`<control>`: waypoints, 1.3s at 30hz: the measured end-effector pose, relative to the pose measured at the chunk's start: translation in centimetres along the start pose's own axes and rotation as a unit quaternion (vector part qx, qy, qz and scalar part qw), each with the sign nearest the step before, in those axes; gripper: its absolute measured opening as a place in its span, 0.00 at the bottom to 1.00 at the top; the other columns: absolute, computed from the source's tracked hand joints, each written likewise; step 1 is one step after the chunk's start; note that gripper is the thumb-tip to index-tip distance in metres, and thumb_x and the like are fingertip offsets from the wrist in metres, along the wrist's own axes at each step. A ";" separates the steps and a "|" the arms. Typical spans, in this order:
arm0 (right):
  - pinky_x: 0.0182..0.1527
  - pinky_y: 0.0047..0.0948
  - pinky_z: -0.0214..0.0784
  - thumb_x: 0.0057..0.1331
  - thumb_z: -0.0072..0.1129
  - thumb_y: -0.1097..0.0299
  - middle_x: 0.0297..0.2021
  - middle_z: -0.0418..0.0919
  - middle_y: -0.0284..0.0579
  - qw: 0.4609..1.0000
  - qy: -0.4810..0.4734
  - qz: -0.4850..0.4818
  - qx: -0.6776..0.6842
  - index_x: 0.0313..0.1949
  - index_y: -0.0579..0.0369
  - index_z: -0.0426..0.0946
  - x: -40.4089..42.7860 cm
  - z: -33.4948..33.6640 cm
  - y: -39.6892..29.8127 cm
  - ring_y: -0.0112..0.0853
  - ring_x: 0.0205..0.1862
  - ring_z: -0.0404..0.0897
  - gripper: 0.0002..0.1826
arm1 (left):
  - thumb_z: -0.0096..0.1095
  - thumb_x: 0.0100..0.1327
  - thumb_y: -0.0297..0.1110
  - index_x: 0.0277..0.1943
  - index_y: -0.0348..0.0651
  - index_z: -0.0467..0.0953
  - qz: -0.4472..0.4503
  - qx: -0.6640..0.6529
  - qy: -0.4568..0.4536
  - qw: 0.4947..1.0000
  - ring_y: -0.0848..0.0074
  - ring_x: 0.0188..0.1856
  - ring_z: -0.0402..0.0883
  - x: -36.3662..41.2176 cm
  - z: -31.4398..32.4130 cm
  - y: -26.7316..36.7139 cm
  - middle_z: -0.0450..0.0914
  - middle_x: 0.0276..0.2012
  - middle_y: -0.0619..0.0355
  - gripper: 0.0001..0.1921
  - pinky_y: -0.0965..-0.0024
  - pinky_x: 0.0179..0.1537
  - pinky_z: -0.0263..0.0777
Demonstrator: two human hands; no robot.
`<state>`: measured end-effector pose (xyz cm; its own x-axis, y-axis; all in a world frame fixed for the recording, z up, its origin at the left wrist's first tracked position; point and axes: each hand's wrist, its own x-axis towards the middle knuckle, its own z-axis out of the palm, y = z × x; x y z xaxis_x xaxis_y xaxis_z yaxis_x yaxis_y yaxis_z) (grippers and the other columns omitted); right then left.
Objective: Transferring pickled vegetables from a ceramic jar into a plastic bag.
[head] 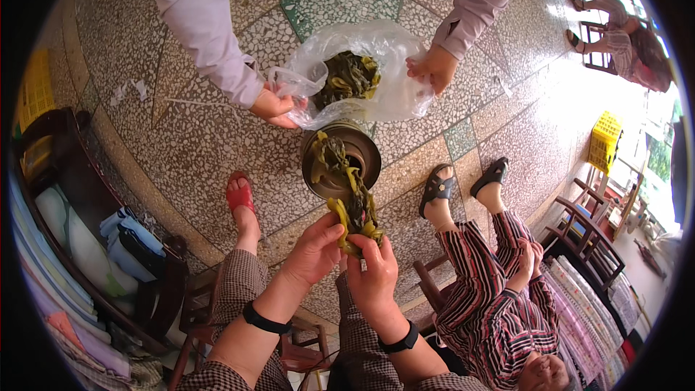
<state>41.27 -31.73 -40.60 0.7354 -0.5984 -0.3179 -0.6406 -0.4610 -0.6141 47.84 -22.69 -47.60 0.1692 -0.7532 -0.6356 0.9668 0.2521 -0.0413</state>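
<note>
Both my hands hold one end of a long bunch of dark green and yellow pickled leafy vegetables point(355, 195), which hangs over a round brown pot point(372, 149). My left hand point(315, 247) pinches the yellow leafy edge. Right beside it, my right hand point(373, 269) grips the lower end of the bunch with curled fingers. Beyond the pot, another person's two hands hold a clear plastic bag point(393, 73) spread apart at its sides. More of the pickled vegetables point(347, 79) lie in the bag.
A person in striped clothes point(488, 293) sits at the right. A wooden bench with folded cloths point(127, 244) is at the left. Yellow plastic crates point(604, 141) stand near the window and at the far left. White scraps point(130, 91) lie on the terrazzo floor point(190, 136).
</note>
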 end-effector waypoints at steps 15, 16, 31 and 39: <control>0.46 0.36 0.74 0.56 0.69 0.67 0.51 0.71 0.61 0.982 0.031 0.128 0.136 0.68 0.56 0.56 0.2 -3.0 -1.2 0.48 0.50 0.77 0.44 | 0.53 0.62 0.18 0.66 0.36 0.61 -0.014 0.124 -0.029 0.992 0.69 0.64 0.68 0.0 -0.5 -0.8 0.68 0.63 0.53 0.28 0.67 0.65 0.62; 0.48 0.36 0.73 0.54 0.71 0.65 0.54 0.71 0.59 0.984 0.022 0.120 0.134 0.69 0.58 0.53 0.6 -2.8 -0.5 0.46 0.52 0.77 0.47 | 0.52 0.61 0.15 0.67 0.38 0.62 0.000 0.179 -0.005 0.984 0.68 0.68 0.62 -0.1 -0.3 -1.2 0.63 0.66 0.53 0.29 0.67 0.66 0.59; 0.36 0.17 0.66 0.53 0.59 0.80 0.32 0.78 0.32 0.930 0.058 0.166 0.322 0.40 0.63 0.77 6.7 -5.0 -1.5 0.17 0.32 0.72 0.13 | 0.57 0.65 0.31 0.68 0.39 0.59 0.080 0.097 0.010 0.992 0.69 0.63 0.68 -0.1 2.3 2.1 0.67 0.63 0.51 0.30 0.67 0.63 0.60; 0.39 0.19 0.69 0.61 0.56 0.74 0.37 0.79 0.35 0.896 0.028 0.202 0.394 0.51 0.63 0.73 15.3 -3.5 -2.2 0.20 0.39 0.75 0.17 | 0.55 0.67 0.35 0.68 0.38 0.58 0.045 0.117 0.047 0.991 0.70 0.58 0.72 0.2 0.7 2.2 0.70 0.61 0.51 0.28 0.73 0.53 0.66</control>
<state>53.15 -42.12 -41.56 0.4517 -0.6547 -0.6061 -0.4809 0.3936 -0.7835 50.16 -22.68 -47.27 0.2491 -0.6715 -0.6979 0.9683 0.1603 0.1914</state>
